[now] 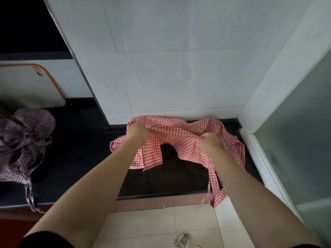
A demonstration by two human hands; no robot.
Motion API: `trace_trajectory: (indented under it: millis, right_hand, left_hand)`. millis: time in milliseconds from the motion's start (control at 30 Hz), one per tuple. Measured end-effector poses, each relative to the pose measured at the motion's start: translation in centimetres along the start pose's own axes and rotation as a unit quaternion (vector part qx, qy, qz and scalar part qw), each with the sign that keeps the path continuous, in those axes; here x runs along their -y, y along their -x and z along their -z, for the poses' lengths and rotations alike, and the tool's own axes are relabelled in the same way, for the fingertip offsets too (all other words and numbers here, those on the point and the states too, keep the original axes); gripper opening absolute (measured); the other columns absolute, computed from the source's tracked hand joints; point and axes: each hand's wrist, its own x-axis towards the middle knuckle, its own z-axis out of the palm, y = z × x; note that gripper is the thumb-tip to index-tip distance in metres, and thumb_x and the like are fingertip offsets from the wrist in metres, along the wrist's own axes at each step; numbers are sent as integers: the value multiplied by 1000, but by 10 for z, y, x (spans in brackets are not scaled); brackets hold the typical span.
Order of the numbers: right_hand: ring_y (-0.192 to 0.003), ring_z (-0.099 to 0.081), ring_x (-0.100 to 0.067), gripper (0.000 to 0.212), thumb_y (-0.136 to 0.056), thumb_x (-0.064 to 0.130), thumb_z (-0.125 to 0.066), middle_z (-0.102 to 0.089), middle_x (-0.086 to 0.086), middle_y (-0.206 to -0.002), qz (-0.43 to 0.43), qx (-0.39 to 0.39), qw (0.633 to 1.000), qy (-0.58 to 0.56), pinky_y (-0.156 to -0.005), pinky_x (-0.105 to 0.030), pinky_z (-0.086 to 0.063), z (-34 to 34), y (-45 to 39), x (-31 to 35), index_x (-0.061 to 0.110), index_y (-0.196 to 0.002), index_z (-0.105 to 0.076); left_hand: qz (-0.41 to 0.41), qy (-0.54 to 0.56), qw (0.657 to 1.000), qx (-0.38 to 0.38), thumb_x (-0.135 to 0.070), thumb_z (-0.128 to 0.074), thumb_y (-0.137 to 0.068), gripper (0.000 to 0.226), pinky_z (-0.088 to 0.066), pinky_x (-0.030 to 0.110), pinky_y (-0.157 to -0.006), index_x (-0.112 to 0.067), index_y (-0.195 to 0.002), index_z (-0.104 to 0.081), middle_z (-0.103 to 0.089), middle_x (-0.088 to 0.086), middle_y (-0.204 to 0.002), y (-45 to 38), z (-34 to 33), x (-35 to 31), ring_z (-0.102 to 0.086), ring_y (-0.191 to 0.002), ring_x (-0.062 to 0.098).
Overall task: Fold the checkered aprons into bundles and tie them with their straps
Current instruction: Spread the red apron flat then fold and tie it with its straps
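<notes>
A red-and-white checkered apron [172,135] is held up over the black counter [80,144], near the white tiled wall. My left hand [137,130] grips its upper left edge in a fist. My right hand [209,142] grips a bunch of the cloth at the right. Part of the apron sags between the hands and drapes on the counter. A red checkered strap [215,190] hangs past the counter's front edge below my right forearm. A purple-and-white checkered apron [26,140] lies crumpled at the counter's left end, its thin straps trailing over the front edge.
A white cutting board with an orange rim [30,85] leans against the wall at the far left. A frosted glass door [295,140] stands to the right of the counter. Pale floor tiles and a shoe [181,239] show below.
</notes>
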Motion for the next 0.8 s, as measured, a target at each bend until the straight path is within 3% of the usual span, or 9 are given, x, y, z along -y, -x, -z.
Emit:
trace_trajectory:
  millis: [100,167,233,300,333,433,600,700,800]
  right_hand:
    - [-110,-63,-32,26,-99,13,-53,-69,-18,-117,68,-127,988,-56,-83,-27,-42,24,8,31,1,-114,-70]
    - [-110,-61,-33,26,-99,12,-50,-67,-20,-116,121,-200,971,-41,-85,-31,-40,29,15,42,0,-113,-69]
    - [-98,-61,-36,21,-96,9,-51,-66,-22,-102,170,-224,960,0,-73,-34,-34,27,30,39,-4,-98,-67]
    - [-89,-62,-37,22,-94,13,-54,-65,-22,-92,168,-154,968,108,-66,-32,-31,20,45,26,-5,-87,-64]
    - [-91,-64,-35,25,-94,17,-55,-66,-21,-96,126,-56,971,195,-69,-31,-38,15,53,21,-5,-92,-66]
    - [-112,-64,-32,39,-95,18,-53,-62,-20,-124,-38,218,897,382,-96,-37,-53,-2,76,4,-7,-124,-59]
    - [-137,-42,-35,62,-97,32,-52,-37,-17,-155,-89,195,911,351,-116,-42,-34,-24,66,-20,5,-150,-37]
    - [-142,-32,-35,74,-97,54,-44,-27,-12,-160,-133,170,942,256,-119,-46,-24,-32,55,-23,16,-157,-22]
    - [-139,-40,-33,67,-100,56,-32,-41,-13,-154,-24,68,938,340,-115,-42,-29,-39,35,-22,12,-149,-40]
  left_hand:
    - [-47,167,979,-108,-9,-38,-101,19,-49,37,-74,-10,-109,-55,-60,8,-95,9,21,-5,-58,-83,28]
    - [-150,130,962,-186,-17,-37,-102,22,-48,38,-69,-8,-103,-57,-61,5,-88,22,32,-4,-56,-79,25]
    - [-219,13,958,-185,-21,-38,-102,28,-49,38,-64,-6,-94,-60,-62,6,-81,34,37,9,-57,-75,25]
    - [-190,-160,968,-41,-24,-39,-102,30,-51,38,-71,-8,-96,-65,-67,8,-91,43,32,26,-63,-85,27]
    - [-166,-249,953,53,-24,-43,-101,29,-52,38,-80,-7,-103,-67,-68,9,-102,48,25,34,-64,-95,27]
    - [-114,-340,894,270,-22,-47,-100,34,-54,35,-90,-2,-124,-60,-59,13,-122,68,3,58,-59,-99,25]
    - [34,-144,922,358,-32,-47,-104,56,-61,35,-71,-6,-151,-34,-28,16,-158,75,-19,74,-53,-126,38]
    - [-29,-211,949,234,-27,-36,-106,40,-52,41,-98,-7,-134,-56,-54,13,-140,68,-27,78,-58,-121,31]
    - [-29,-222,970,94,-23,-40,-100,34,-50,38,-87,-10,-124,-61,-61,9,-126,44,-47,85,-59,-113,28]
